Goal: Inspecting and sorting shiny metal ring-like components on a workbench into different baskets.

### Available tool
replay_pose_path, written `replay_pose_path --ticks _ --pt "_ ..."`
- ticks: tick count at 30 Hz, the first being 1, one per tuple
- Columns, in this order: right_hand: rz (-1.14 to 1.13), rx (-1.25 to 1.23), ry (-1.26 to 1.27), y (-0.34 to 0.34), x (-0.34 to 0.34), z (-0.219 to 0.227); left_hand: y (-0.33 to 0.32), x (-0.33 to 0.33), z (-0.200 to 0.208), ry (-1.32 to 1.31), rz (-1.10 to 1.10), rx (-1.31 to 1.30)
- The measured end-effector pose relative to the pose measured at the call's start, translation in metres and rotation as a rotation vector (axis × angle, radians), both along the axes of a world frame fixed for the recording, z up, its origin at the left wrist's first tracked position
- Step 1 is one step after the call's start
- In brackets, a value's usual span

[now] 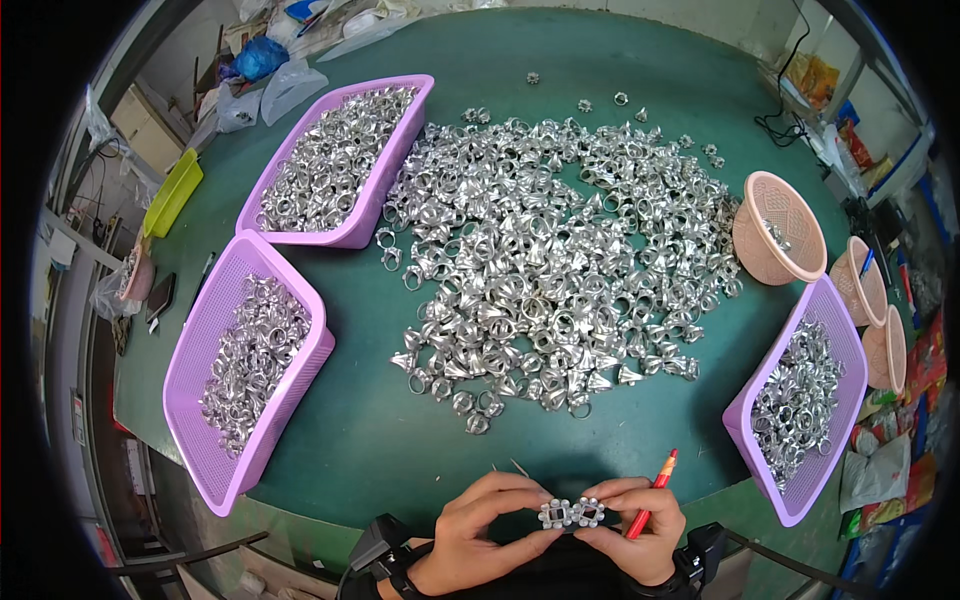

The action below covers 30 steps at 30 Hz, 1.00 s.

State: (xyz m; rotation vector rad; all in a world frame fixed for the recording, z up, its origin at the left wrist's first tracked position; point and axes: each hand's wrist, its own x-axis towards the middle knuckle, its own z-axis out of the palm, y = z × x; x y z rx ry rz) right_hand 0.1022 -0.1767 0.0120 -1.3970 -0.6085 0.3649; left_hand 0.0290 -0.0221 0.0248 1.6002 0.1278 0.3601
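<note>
Near the table's front edge, my left hand [490, 530] pinches a silver ring [553, 514] between thumb and fingers. Its head is set round with small beads about a square opening. My right hand [640, 530] pinches a matching silver ring [589, 512], close beside the first; I cannot tell whether they touch. A red pencil [655, 490] is also tucked in the right hand, its tip pointing up and away. Beyond both hands a broad heap of silver rings [560, 270] covers the middle of the green table [370, 450].
Purple baskets of rings stand at the far left [425, 110], near left [320, 310] and right [740, 415]. A peach basket [770, 205] with a few rings sits beyond the right one. Left lie a phone [161, 297] and a yellow-green tray [174, 192]. Loose rings dot the back.
</note>
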Motion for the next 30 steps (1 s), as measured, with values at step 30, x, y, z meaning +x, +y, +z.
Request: replay_pose_path --ticks 30 --pt "0.064 0.038 0.034 -0.0027 0.0005 0.0005 0.0030 0.0015 0.0022 -0.003 -0.092 0.003"
